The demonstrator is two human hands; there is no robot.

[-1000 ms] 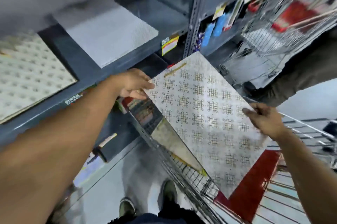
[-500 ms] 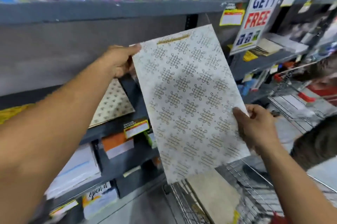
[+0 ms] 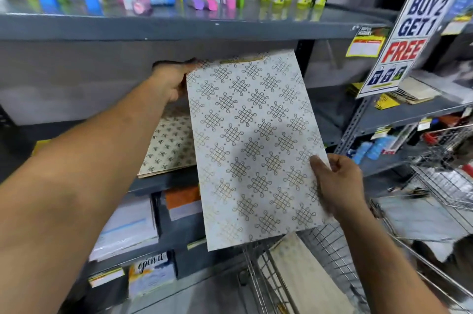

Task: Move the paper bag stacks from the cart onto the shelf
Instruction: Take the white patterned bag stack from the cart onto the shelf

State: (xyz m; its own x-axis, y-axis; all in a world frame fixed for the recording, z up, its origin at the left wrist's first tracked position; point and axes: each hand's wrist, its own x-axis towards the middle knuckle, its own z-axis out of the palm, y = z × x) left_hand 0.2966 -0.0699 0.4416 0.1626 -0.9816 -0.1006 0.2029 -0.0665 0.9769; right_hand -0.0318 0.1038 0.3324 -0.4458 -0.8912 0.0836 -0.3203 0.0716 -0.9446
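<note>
A flat stack of white paper bags (image 3: 256, 150) printed with gold knot motifs is held up in front of the grey shelf (image 3: 163, 182). My left hand (image 3: 171, 80) grips its top left corner. My right hand (image 3: 337, 185) grips its lower right edge, thumb on the front. The stack is tilted, its top end reaching into the shelf opening. On the shelf board behind it lies a beige bag stack (image 3: 169, 144) with small leaf prints. Below, the wire cart (image 3: 330, 247) holds another pale bag stack (image 3: 304, 278).
The upper shelf board (image 3: 179, 27) carries coloured bottles and tubes. A "Buy 2 Get 1 Free" sign (image 3: 409, 34) hangs at the right. Lower shelves hold paper packs (image 3: 125, 231) and card boxes. A second wire cart (image 3: 445, 185) stands at right.
The bag stack has risen out of the cart to the middle shelf, its top end now further into the opening. Both hands kept their grip; the view tilted up.
</note>
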